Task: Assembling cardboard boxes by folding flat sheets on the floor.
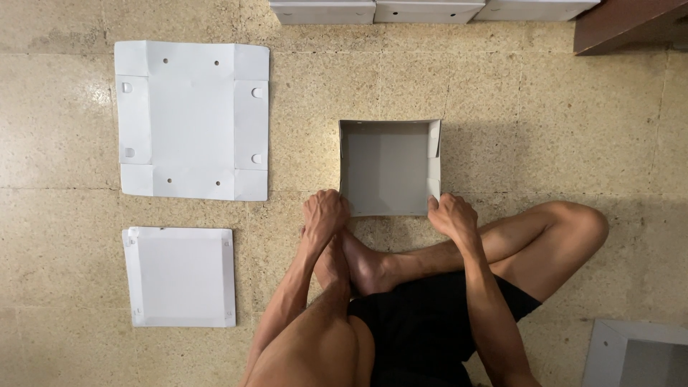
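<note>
A folded white cardboard box [388, 166], open at the top, stands on the floor right in front of my crossed legs. My left hand [324, 213] grips its near left corner with fingers curled. My right hand [451, 215] grips its near right corner the same way. The box's far and side walls stand upright; the near wall is between my hands.
A large flat unfolded white cardboard sheet [192, 120] lies at the upper left. A smaller flat sheet [179, 276] lies below it. Finished white boxes [423, 10] line the top edge. Another box [634, 352] sits at the lower right, and a dark wooden piece [623, 21] at the top right.
</note>
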